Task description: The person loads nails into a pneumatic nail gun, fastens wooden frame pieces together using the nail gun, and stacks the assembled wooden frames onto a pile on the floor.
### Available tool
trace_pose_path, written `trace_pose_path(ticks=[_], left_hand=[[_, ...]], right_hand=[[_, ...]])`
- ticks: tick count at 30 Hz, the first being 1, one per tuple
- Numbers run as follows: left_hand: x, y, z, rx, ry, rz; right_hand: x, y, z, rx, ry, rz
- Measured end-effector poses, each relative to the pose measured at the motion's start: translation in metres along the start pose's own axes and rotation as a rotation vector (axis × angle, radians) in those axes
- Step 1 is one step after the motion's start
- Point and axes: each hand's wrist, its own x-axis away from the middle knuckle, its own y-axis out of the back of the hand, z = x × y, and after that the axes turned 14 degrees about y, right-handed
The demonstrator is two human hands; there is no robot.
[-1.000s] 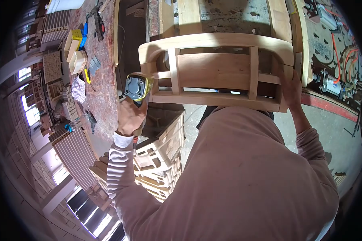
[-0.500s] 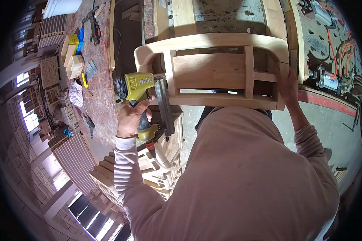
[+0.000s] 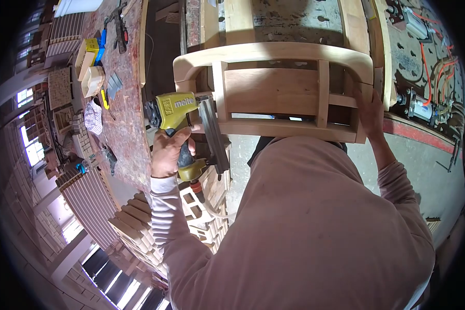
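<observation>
My left hand [image 3: 169, 152] is wrapped round the grip of a yellow-green nail gun [image 3: 176, 111] marked "meite". Its nose meets or nearly meets the left side of a wooden frame [image 3: 271, 50] with a curved top rail; I cannot tell whether they touch. An air hose [image 3: 212, 209] runs from the base of its handle. At the frame's right end, my right hand [image 3: 371, 114] grips the side post, its fingers partly hidden behind the wood. Inside the frame are a flat panel [image 3: 271, 91] and narrow upright slats [image 3: 323, 93].
A worn workbench [image 3: 126, 103] on the left carries a clamp, a yellow-handled tool, boxes and a checked cloth [image 3: 93, 118]. Pneumatic cylinders [image 3: 418, 106] with red hoses stand at right on a metal plate. Stacked wooden parts [image 3: 132, 219] lie at lower left. Long boards [image 3: 239, 20] extend behind the frame.
The view has shifted slightly, so the bench and stacked parts sit a little further left. Both hands keep their holds, with the nail gun at nearly the same place on the frame.
</observation>
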Motion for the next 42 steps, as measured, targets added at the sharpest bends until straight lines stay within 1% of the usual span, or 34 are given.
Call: trace_pose_path(ticks=[5,9,10,14,15,19,20,24,25,29,35,39,42], left_hand=[[0.003,-0.005,0.002,0.084,-0.053,-0.008],[-0.009,0.014,0.011,-0.075,0.000,0.071],[-0.005,0.014,0.012,-0.072,-0.003,0.067],[0.012,-0.002,0.018,0.256,-0.067,0.151],[0.015,-0.002,0.020,0.256,-0.063,0.153],[0.028,-0.001,0.027,0.049,-0.054,0.131],[0.029,-0.001,0.026,0.054,-0.051,0.128],[0.027,0.001,0.008,-0.454,-0.057,0.219],[0.029,-0.003,0.000,-0.454,-0.053,0.215],[0.039,-0.032,-0.033,-0.492,0.145,0.033],[0.035,-0.034,-0.040,-0.448,0.091,0.040],[0.028,-0.028,-0.038,-0.438,0.121,0.033],[0.028,-0.031,-0.046,-0.396,0.164,0.031]], right_hand=[[0.004,0.000,0.006,-0.005,-0.024,0.000],[0.003,-0.001,0.004,0.024,-0.031,-0.012],[0.002,-0.002,0.005,0.022,-0.026,-0.011],[0.003,0.001,0.005,0.025,-0.016,0.002],[0.004,0.001,0.005,0.027,-0.020,0.002],[0.003,0.001,0.006,0.013,0.001,0.019],[0.002,0.001,0.004,0.016,0.004,0.024],[0.002,-0.001,-0.007,0.002,0.038,0.004],[0.001,-0.001,-0.008,-0.001,0.037,0.008],[0.001,-0.002,-0.015,0.053,0.048,-0.005],[0.002,0.000,-0.011,0.022,0.035,-0.033],[0.003,0.001,0.005,-0.003,-0.021,-0.007],[0.002,0.003,0.000,0.008,-0.029,0.004]])
